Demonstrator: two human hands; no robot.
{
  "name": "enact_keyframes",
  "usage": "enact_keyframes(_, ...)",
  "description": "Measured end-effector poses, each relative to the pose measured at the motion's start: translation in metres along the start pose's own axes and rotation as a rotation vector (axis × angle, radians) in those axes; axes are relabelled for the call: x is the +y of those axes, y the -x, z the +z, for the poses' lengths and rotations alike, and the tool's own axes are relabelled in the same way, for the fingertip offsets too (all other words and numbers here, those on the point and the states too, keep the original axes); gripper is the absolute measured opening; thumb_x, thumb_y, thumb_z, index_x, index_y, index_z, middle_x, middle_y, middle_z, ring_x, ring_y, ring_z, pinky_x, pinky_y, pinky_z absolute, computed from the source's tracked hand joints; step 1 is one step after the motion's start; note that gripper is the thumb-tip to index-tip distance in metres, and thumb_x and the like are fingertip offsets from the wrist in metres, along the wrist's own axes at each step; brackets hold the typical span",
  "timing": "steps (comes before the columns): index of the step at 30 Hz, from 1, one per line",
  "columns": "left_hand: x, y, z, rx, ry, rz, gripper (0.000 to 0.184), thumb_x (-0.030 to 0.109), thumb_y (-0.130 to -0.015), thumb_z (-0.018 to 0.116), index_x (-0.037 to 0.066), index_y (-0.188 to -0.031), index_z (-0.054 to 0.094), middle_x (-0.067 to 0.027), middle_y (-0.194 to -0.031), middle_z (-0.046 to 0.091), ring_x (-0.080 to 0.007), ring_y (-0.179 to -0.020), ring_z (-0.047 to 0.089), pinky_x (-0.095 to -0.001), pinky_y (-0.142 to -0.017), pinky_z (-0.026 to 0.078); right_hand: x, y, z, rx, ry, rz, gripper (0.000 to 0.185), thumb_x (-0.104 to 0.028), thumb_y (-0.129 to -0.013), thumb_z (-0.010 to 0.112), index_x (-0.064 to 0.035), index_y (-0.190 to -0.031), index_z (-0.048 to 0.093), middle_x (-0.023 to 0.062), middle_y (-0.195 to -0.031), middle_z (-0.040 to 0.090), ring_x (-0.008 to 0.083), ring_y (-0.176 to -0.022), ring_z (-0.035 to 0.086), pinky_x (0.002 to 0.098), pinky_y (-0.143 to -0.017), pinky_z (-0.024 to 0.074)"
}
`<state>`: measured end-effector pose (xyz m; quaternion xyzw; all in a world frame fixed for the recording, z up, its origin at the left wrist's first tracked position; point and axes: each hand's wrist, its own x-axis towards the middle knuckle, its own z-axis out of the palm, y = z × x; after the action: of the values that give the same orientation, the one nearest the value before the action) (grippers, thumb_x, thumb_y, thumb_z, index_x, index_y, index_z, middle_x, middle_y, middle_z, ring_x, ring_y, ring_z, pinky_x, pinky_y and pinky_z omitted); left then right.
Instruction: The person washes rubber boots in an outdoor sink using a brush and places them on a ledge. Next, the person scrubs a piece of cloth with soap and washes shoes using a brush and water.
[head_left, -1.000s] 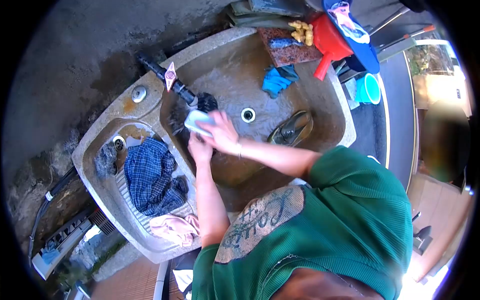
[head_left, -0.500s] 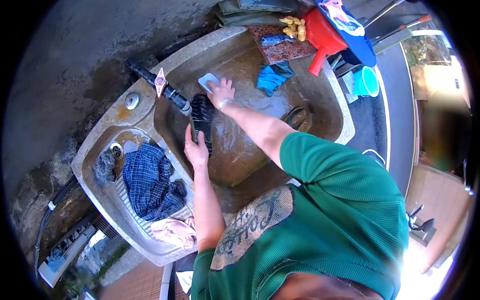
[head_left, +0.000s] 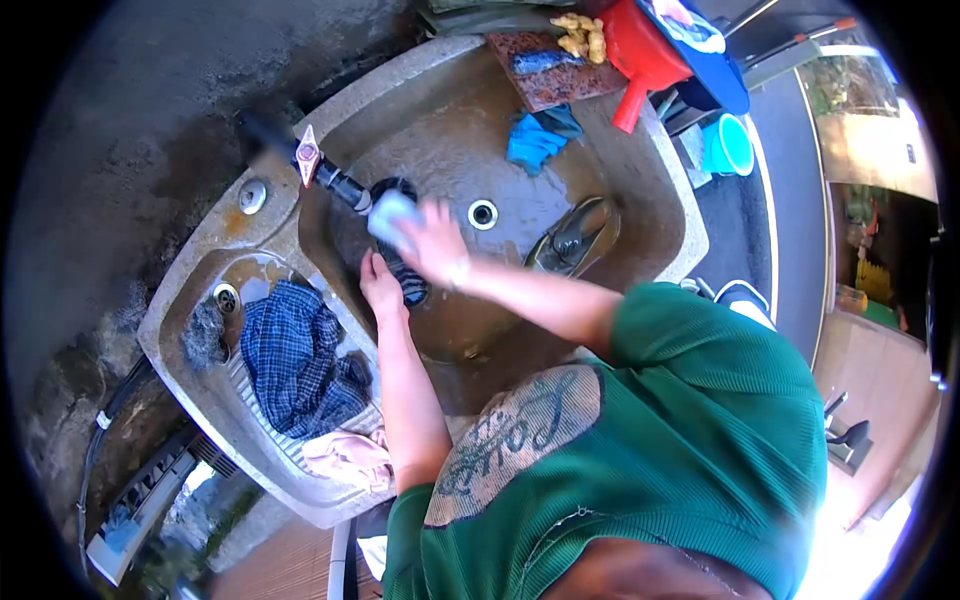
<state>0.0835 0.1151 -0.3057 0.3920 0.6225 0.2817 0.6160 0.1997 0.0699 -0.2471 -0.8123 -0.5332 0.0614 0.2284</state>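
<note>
My right hand (head_left: 436, 242), blurred by motion, holds a pale blue brush (head_left: 395, 220) over a dark shoe (head_left: 402, 277) with its ridged sole facing up. The shoe lies beneath the black tap (head_left: 345, 188) in the stone basin (head_left: 668, 190). My left hand (head_left: 382, 286) grips the shoe's near left side, its fingers partly hidden behind the sole. Another dark shoe (head_left: 570, 238) rests in the basin to the right of the drain (head_left: 482, 214).
A blue cloth (head_left: 537, 140) lies at the basin's far side, near a red scoop (head_left: 640, 60) and a ginger root (head_left: 582, 38) on a stone slab (head_left: 540, 88). Checked clothing (head_left: 292, 355) and a pink cloth (head_left: 348, 458) fill the left washboard compartment.
The brush and my right hand have come back from beyond the shoe's far end to the middle of its sole. My left hand stays at the shoe. The view has shifted slightly.
</note>
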Motion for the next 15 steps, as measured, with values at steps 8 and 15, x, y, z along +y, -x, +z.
enact_keyframes(8, 0.02, 0.016, 0.002, -0.358, -0.28, -0.142, 0.06, 0.015, -0.081, 0.068, -0.004, -0.132, 0.042, -0.0161, -0.12, 0.057, -0.0238, -0.108, 0.056, -0.033, -0.093, 0.043, 0.069, -0.075, 0.046, -0.067, 0.052, 0.397, 0.041, -0.027, -0.078, 0.064, -0.0239, -0.118, 0.055, 0.0209, -0.121, 0.043, 0.0425, -0.112, 0.041, 0.0555, -0.085, 0.0423)
enact_keyframes(15, 0.06, -0.062, 0.064, -0.43, -0.536, 0.188, 0.108, 0.028, -0.061, 0.077, -0.002, -0.146, 0.018, -0.0254, -0.136, 0.044, -0.0318, -0.125, 0.045, -0.0349, -0.105, 0.034, 0.093, -0.027, 0.016, 0.01, -0.307, 0.312, 0.041, -0.028, -0.083, 0.063, -0.0129, -0.121, 0.057, 0.0188, -0.109, 0.062, 0.0379, -0.106, 0.051, 0.0439, -0.093, 0.0421)
